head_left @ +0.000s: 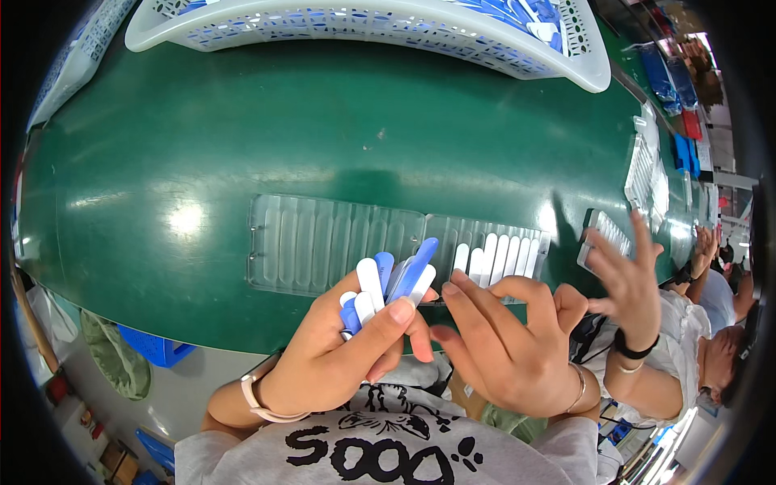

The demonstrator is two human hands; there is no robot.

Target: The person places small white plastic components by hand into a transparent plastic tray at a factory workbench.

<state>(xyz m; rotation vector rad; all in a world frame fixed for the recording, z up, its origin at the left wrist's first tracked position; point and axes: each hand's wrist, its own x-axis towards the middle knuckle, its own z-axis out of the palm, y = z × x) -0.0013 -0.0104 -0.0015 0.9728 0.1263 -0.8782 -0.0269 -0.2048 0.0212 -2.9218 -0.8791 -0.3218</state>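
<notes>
My left hand (339, 347) is closed around a bunch of flat blue and white plastic sticks (369, 279) with rounded ends, which fan out above its thumb. One blue stick (416, 267) stands out longest. To its right, my right hand (517, 339) has its fingers apart, and the forefinger tip is at the near end of a white stick (461, 257) lying in a slot. That slot belongs to an opened clear plastic case (295, 242) on the table. Several white sticks (512, 256) lie side by side in its right half; the left half shows bare grooves.
A white perforated basket (388, 28) of blue and white sticks stands at the far side of the green table (202, 129). Another basket (73, 73) is at the far left. At the right, a co-worker's hand (626, 279) reaches close, beside another clear case (606, 234).
</notes>
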